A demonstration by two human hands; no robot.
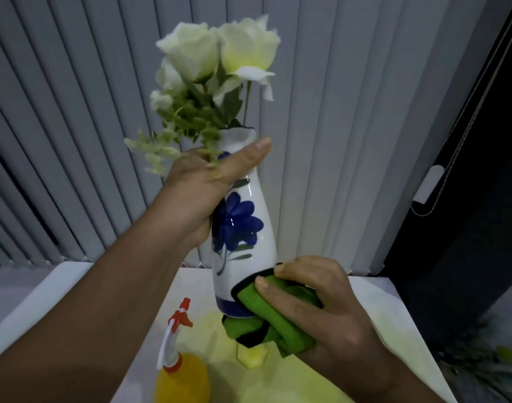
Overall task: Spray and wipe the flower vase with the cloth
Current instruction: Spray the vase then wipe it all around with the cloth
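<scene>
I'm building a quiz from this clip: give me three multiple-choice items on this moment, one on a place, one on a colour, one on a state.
1. Where is the spray bottle?
A. In the left hand
B. Standing on the table
C. Inside the vase

2. What colour is the cloth?
A. Green
B. Red
C. White

3. How is the vase held?
A. Lying flat on the table
B. Lifted off the table
C. Upside down

Answers:
1 B: the spray bottle stands on the table, below the left hand.
2 A: the right hand presses a green cloth to the base.
3 B: the vase is raised, its flowers uppermost.
</scene>
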